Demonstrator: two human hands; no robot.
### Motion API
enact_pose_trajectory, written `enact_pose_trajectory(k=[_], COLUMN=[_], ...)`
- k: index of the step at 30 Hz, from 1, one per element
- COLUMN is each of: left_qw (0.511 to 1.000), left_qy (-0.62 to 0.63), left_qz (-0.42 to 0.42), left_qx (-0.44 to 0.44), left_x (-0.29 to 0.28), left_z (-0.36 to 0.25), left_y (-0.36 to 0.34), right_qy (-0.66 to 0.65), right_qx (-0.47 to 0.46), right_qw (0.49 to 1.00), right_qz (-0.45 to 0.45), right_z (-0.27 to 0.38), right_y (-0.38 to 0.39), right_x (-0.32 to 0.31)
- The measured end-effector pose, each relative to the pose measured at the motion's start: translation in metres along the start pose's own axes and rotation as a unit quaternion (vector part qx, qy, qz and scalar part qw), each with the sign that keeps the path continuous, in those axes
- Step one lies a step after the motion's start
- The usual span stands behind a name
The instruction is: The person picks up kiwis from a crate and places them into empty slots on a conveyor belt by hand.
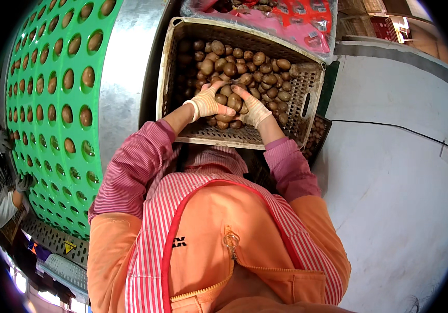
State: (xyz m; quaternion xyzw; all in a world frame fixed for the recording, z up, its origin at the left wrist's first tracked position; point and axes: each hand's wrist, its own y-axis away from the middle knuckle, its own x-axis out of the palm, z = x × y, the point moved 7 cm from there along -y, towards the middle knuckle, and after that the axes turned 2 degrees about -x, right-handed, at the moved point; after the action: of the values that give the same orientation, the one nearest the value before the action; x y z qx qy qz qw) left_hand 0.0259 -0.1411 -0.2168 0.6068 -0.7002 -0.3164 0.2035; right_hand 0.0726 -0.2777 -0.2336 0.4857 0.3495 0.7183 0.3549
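Note:
Both hands are down inside a worn, cream-rimmed plastic crate (244,32) that holds a heap of brown and olive eggs (230,68). My left hand (209,102) and my right hand (252,106) wear cream fingerless gloves. They curl inward from either side around a cluster of several eggs (234,101), with bare thumbs and fingertips against the shells. Some fingers are hidden among the eggs. More eggs lie loose below and around the hands.
A green panel with rows of holes (78,57), many holding eggs, curves along the left beside a metal strip (130,68). Another person's gloved hand (23,182) touches its far side. Red and pink packaging (302,26) lies beyond the crate; a pale wall (396,172) stands right.

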Motion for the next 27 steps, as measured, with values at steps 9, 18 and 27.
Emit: enact_pose_trajectory(k=[9,18,27], left_qw=[0.993,0.980,0.923], left_qy=[-0.074,-0.033,0.049], left_qz=[-0.016,-0.139,-0.334], left_qx=[0.088,0.138,0.182], left_x=[-0.034,-0.095,-0.193], left_z=[-0.035,-0.096,0.027], left_y=[0.007,0.092,0.268], right_qy=[-0.037,0.139,0.231], right_qx=[-0.036,-0.108,-0.006], right_qw=[0.998,0.979,0.913], right_qz=[0.034,0.102,0.335], right_z=[0.023,0.081,-0.023], right_y=[0.016,0.062,0.031], right_x=[0.039,0.133,0.337])
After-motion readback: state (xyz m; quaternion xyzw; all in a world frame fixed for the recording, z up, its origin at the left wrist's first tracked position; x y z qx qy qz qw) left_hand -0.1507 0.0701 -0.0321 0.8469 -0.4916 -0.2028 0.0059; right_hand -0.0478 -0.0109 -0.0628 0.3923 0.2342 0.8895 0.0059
